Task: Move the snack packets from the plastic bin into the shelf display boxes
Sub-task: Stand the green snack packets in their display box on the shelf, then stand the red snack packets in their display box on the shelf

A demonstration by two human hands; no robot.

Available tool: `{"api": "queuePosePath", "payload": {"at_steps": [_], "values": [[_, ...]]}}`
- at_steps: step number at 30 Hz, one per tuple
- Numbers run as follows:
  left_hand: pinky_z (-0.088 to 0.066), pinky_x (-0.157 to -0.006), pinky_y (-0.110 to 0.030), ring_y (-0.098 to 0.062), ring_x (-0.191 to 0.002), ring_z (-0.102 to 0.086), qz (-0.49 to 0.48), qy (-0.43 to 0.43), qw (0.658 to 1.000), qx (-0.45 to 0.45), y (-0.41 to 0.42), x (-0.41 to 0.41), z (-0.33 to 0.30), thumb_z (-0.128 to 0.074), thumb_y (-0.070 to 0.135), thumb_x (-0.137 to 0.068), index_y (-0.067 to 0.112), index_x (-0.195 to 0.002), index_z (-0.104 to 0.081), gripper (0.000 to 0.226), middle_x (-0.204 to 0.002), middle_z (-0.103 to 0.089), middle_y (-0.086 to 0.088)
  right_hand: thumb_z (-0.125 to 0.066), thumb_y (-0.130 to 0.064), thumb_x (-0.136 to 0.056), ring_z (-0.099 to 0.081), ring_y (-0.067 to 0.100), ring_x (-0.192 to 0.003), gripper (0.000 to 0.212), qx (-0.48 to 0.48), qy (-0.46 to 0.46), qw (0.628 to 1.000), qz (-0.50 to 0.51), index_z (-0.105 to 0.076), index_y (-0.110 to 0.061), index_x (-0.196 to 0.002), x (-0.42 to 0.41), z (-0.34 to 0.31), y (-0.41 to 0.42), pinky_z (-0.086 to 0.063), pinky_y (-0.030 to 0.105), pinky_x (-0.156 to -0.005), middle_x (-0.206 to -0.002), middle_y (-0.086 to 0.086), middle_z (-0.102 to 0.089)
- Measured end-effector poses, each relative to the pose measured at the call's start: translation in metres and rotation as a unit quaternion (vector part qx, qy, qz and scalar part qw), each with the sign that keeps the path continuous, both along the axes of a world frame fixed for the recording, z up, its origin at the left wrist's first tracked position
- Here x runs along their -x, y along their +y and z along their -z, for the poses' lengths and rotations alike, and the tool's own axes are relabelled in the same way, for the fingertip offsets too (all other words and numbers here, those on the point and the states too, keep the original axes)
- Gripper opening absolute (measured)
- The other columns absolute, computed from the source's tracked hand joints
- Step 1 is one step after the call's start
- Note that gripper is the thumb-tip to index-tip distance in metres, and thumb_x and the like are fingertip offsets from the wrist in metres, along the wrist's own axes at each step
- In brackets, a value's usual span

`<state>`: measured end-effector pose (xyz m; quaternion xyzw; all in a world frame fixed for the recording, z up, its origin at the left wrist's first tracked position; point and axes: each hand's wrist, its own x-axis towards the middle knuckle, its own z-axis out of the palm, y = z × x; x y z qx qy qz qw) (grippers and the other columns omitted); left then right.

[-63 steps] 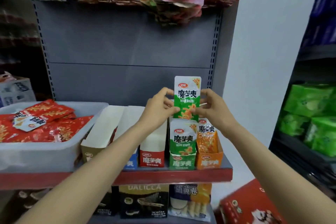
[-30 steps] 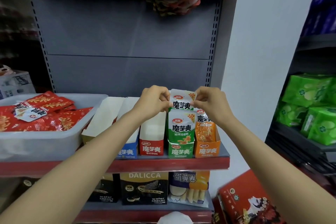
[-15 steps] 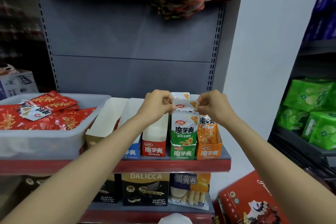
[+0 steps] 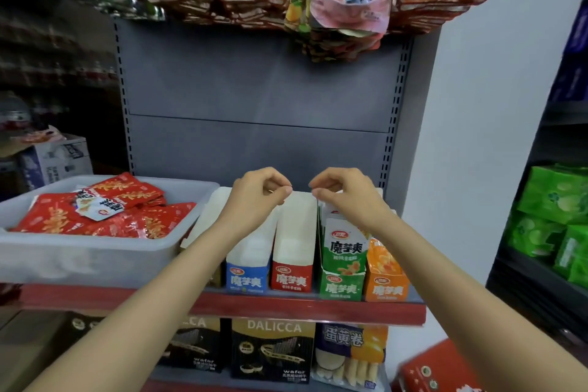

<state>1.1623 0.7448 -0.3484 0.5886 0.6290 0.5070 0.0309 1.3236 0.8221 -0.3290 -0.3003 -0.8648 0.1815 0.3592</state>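
A translucent plastic bin sits at the left of the red-edged shelf, filled with several red snack packets. To its right stand display boxes: a blue one, a red one, a green box and an orange box. Green packets stand upright in the green box. My left hand hovers over the blue and red boxes with fingertips pinched together on nothing. My right hand hovers just above the green packets, its fingers curled and holding nothing.
Hanging snack bags crowd the space overhead. Below the shelf stand black wafer boxes and an egg-roll pack. Green packages fill a rack on the right, and a red carton lies low right.
Both hands lowered a green packet into the green box behind the others, then let go of it and lifted slightly. They now hold nothing.
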Motion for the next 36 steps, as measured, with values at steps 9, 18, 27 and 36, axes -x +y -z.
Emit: {"api": "queuePosePath", "payload": {"at_steps": [9, 18, 27, 36], "values": [[-0.038, -0.063, -0.024, -0.016, -0.073, -0.059, -0.197, 0.021, 0.980, 0.034, -0.081, 0.138, 0.018, -0.060, 0.013, -0.089, 0.013, -0.089, -0.065, 0.005, -0.078, -0.064, 0.001, -0.059, -0.018, -0.091, -0.059, 0.015, -0.104, 0.030, 0.103, -0.003, 0.989, -0.109, -0.056, -0.014, -0.120, 0.152, 0.024, -0.033, -0.044, 0.019, -0.077, -0.114, 0.004, -0.064], [-0.035, -0.098, -0.030, -0.028, -0.125, -0.047, -0.277, 0.075, 0.926, 0.246, -0.090, 0.286, 0.026, -0.055, 0.025, -0.093, 0.009, -0.138, -0.043, 0.049, -0.140, -0.048, -0.013, -0.059, -0.026, -0.092, -0.043, 0.027, -0.128, 0.060, 0.056, -0.167, 0.972, -0.155, -0.031, -0.013, -0.143, 0.320, 0.032, -0.028, -0.034, 0.030, -0.100, -0.141, 0.013, -0.042], [-0.034, -0.103, -0.031, -0.022, -0.129, -0.043, -0.229, 0.121, 0.883, 0.391, -0.057, 0.341, 0.035, -0.064, 0.051, -0.082, 0.019, -0.142, -0.037, 0.073, -0.146, -0.042, -0.002, -0.067, -0.034, -0.085, -0.020, 0.024, -0.143, 0.083, 0.015, -0.320, 0.924, -0.208, -0.019, -0.019, -0.150, 0.411, 0.050, 0.019, -0.015, 0.035, -0.117, -0.156, 0.004, -0.020], [-0.042, -0.100, -0.036, -0.026, -0.122, -0.049, -0.263, 0.098, 0.911, 0.302, -0.051, 0.335, 0.035, -0.070, 0.033, -0.083, 0.019, -0.140, -0.038, 0.067, -0.137, -0.050, -0.007, -0.075, -0.039, -0.075, -0.051, 0.021, -0.095, 0.046, -0.087, -0.306, 0.939, -0.129, -0.044, -0.019, -0.101, 0.404, 0.033, 0.012, -0.039, 0.033, -0.074, -0.100, 0.000, -0.052]]}}
